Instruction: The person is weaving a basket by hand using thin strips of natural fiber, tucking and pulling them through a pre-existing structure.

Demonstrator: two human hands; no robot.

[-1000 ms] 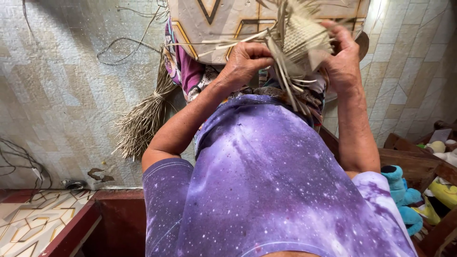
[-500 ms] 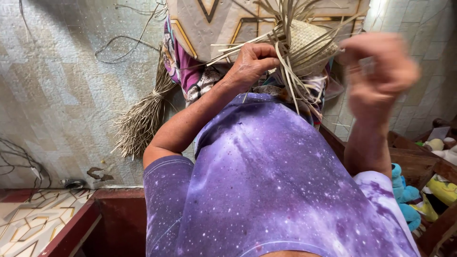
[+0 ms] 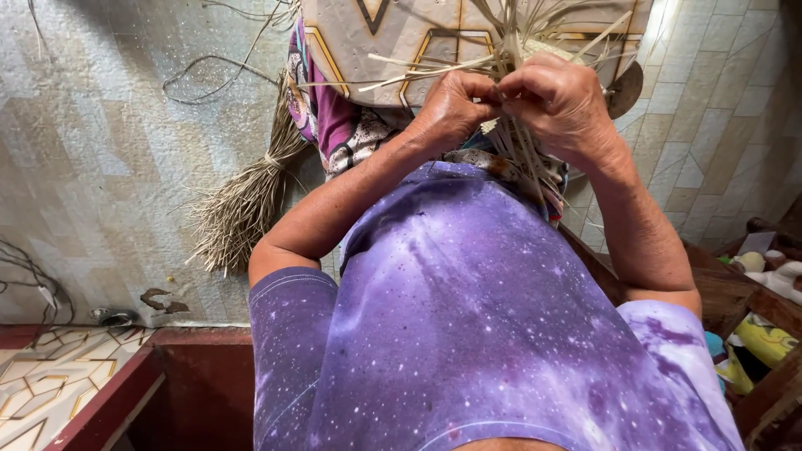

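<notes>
Fingers of the left hand (image 3: 447, 108) and right hand (image 3: 560, 104) are pressed together, pinching thin dry palm strips (image 3: 510, 50) of a half-woven piece held above the patterned cushion (image 3: 393, 33). Judging by their brittleness, a hard tug could snap a strip or loosen the weave.

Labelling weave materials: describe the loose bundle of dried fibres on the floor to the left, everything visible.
The dried fibre bundle is pale tan, thin grassy strands that look like straw or palm. A tie cinches it near the upper end, and below that the strands fan out down-left into a ragged brush. It lies on the grey patterned tile floor, its top end against the patterned cloth. No hand touches it.
</notes>
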